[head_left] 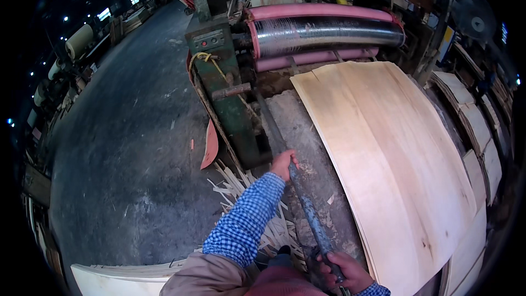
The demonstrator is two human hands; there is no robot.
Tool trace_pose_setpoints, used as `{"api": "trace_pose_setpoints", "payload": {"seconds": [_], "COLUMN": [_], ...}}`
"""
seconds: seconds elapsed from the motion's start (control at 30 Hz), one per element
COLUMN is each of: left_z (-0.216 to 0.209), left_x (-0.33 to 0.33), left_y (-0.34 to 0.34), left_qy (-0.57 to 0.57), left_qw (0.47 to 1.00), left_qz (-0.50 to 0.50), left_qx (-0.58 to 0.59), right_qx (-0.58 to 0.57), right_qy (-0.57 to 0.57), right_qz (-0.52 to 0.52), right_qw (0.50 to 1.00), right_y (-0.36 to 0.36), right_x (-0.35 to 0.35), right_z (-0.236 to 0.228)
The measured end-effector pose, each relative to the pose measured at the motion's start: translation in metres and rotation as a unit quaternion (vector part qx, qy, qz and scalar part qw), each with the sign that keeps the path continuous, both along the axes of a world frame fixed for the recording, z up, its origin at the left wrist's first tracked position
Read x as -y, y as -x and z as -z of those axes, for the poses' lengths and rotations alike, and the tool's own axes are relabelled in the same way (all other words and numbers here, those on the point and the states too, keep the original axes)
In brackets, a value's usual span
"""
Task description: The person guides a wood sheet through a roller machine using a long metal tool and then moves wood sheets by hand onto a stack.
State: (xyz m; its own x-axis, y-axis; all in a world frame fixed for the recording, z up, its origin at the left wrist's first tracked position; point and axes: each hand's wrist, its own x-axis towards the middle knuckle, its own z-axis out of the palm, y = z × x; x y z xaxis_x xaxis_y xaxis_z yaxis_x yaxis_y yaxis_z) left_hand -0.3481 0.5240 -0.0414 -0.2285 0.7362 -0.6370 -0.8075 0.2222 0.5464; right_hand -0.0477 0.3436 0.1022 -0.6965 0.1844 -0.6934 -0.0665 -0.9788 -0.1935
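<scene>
Both my hands grip one long metal bar [308,208] that slants from near my body up toward the green machine stand [233,115]. Farther along it, my left hand [284,165] is wrapped round the bar. My right hand [346,271] closes round its near end, low in the view. Beyond the left hand, the bar's far end reaches a rusty crosswise handle [231,91] at the stand. Right of the bar lies a stack of pale wood veneer sheets [383,148]. Behind the stack sits a shiny metal roller [329,33] between pink rollers [323,12].
A control box [209,43] with a red button and yellow rope [204,56] are on the stand. Wood scraps [235,183] litter the floor by my feet. More veneer sheets [120,279] lie at lower left. A fan [475,19] stands at far right. Grey floor [131,148] stretches left.
</scene>
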Motion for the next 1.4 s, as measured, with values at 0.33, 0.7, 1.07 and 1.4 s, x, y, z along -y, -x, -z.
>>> {"api": "trace_pose_setpoints", "payload": {"seconds": [0.33,0.7,1.07,1.4], "left_z": [0.010,0.030,0.027,0.032], "left_x": [0.016,0.030,0.032,0.011], "left_y": [0.079,0.109,0.108,0.129], "left_qy": [0.035,0.043,0.044,0.049], "left_qw": [0.993,0.990,0.991,0.987], "left_qz": [0.073,0.073,0.065,0.087], "left_qx": [-0.090,-0.110,-0.108,-0.126], "right_qx": [-0.004,-0.048,-0.021,-0.126], "right_qy": [-0.004,0.109,0.074,0.102], "right_qz": [-0.027,-0.033,-0.058,-0.017], "right_qw": [1.000,0.992,0.995,0.987], "right_y": [0.089,0.122,0.121,0.134], "right_x": [0.043,0.068,0.065,0.050], "right_z": [0.035,0.083,0.091,0.102]}}
